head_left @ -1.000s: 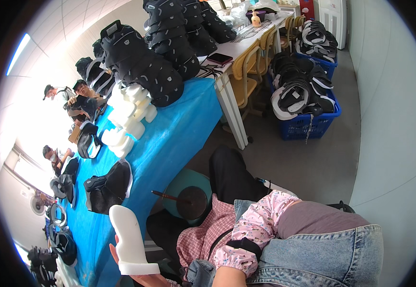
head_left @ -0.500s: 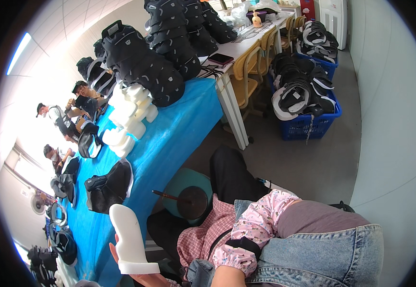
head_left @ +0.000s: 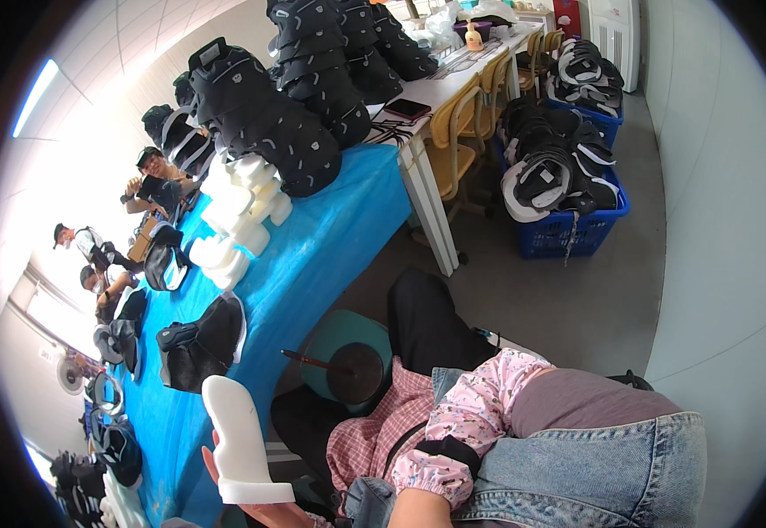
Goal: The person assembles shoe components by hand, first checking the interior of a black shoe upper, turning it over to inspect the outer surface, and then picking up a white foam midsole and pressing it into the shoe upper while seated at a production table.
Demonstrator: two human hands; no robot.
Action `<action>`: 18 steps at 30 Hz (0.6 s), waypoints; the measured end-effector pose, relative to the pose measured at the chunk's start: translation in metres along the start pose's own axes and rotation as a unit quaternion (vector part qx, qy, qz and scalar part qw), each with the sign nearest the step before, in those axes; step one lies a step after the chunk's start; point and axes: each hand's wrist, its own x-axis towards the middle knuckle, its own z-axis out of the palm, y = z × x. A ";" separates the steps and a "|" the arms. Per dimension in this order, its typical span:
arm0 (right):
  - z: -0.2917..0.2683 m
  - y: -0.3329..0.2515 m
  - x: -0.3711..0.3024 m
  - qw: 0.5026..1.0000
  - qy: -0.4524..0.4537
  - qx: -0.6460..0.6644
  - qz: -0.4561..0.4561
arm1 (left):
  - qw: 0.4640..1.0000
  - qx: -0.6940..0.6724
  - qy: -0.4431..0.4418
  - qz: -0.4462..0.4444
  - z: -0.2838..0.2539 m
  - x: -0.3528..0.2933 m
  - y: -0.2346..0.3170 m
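Note:
My left hand (head_left: 209, 459) is closed around a white, boot-shaped foam pad (head_left: 235, 427), its fingers showing at the pad's left edge and the palm hidden behind it. The pad stands upright, with a bent strip across its bottom. Beyond it, on a blue-covered table (head_left: 330, 224), lies a black padded fabric piece (head_left: 202, 346) with a white edge. White foam blocks (head_left: 240, 198) are heaped farther back. My right arm, in a pink patterned sleeve (head_left: 480, 400), reaches down to the lower edge, where its hand is out of view.
Tall stacks of black padded pieces (head_left: 264, 114) stand on the table's far end. A teal stool (head_left: 312, 348) bears a dark round thing (head_left: 354, 372) and a brown stick. Blue baskets (head_left: 576, 233) of black and white pieces line the wall. Co-workers (head_left: 106, 282) are across the table.
My left hand and the foam pad are nearly unmoved. Across the table, a co-worker in a white top has leaned lower, and the one farther back has raised their hands.

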 end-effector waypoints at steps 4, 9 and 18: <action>-0.001 0.001 0.001 1.000 -0.003 0.001 -0.004 | 0.999 -0.004 0.018 0.036 0.010 0.013 0.012; 0.002 0.009 0.012 1.000 -0.017 0.012 -0.019 | 0.999 -0.039 0.031 -0.017 -0.005 -0.005 0.003; -0.031 0.002 -0.059 0.819 0.301 -0.446 0.197 | 0.977 -0.210 -0.031 -0.034 -0.009 0.001 -0.008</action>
